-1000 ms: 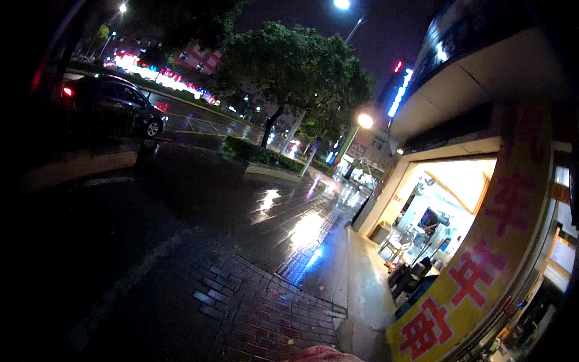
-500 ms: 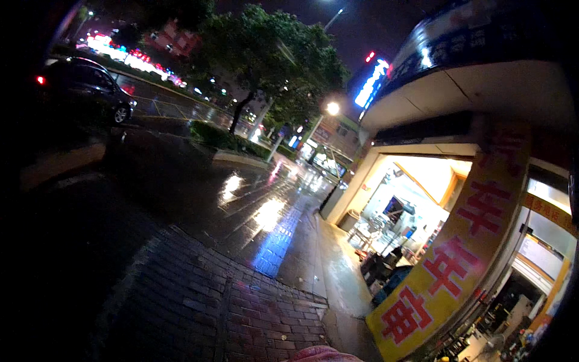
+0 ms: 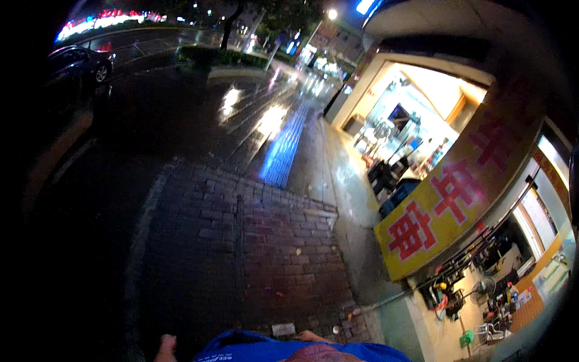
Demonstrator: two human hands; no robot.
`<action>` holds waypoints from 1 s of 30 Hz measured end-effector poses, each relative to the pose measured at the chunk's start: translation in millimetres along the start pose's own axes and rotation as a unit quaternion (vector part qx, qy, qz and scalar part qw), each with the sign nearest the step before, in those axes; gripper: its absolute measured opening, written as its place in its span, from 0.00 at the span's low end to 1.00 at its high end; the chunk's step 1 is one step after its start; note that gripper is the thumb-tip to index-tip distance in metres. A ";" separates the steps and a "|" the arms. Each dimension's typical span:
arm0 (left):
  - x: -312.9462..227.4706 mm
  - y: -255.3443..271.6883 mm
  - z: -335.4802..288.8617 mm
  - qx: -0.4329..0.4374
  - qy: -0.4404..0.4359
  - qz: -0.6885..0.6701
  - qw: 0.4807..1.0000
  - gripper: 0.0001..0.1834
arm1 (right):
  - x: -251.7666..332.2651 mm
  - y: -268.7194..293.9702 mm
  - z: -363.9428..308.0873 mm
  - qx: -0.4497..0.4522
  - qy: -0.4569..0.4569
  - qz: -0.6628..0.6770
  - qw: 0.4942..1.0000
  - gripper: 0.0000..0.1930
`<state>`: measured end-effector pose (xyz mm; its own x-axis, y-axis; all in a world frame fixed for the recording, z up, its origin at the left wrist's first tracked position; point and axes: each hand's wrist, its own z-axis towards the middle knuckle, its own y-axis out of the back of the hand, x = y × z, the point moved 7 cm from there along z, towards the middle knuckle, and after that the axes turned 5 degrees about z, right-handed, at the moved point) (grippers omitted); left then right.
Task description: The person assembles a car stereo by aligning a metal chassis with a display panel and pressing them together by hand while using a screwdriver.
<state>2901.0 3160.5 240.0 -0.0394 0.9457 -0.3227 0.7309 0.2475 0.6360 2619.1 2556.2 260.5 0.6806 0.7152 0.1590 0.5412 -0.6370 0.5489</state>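
At the lower edge, my left hand (image 3: 167, 345) hangs beside the blue shirt (image 3: 241, 346) I wear, over dark ground. It is small and dim; its fingers cannot be made out, and I see nothing held in it. A skin-coloured patch, seemingly my right hand (image 3: 312, 336), shows just past the shirt's front edge. Most of it is hidden behind the shirt, so its fingers and anything in them do not show. Below both lies the brick pavement (image 3: 271, 259), with a small pale slab (image 3: 283, 329) in front of the shirt.
Wet paving stretches ahead, with a blue-lit reflection (image 3: 283, 151). To the right are lit shopfronts, a yellow banner (image 3: 434, 211) with red characters, a standing fan (image 3: 484, 289) and a green stool (image 3: 466, 338). A dark car (image 3: 81, 63) stands far left; a hedge (image 3: 217, 58) is beyond.
The view has tipped downward, so the street and shopfronts sit higher in the picture. The blue shirt and my hands have come into view at the lower edge.
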 end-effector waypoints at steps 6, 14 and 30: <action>18.6 -51.5 -52.3 0.104 -0.007 0.045 0.994 0.14 | 48.0 -34.1 -36.8 -0.047 0.075 -0.048 0.995 0.27; 20.8 -12.2 -29.0 0.015 -0.049 0.112 0.992 0.13 | 26.3 -26.8 -37.6 -0.108 0.059 0.095 0.988 0.27; -218.7 -72.5 -10.5 0.071 -0.016 -0.044 0.996 0.20 | -210.9 -19.6 -47.2 -0.167 -0.106 0.253 0.947 0.27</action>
<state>2849.5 2937.9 271.8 -0.0870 0.9137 -0.3970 0.8153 0.2943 0.4987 2441.6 2431.4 254.9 0.9145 0.2457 0.3214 -0.0430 -0.7309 0.6811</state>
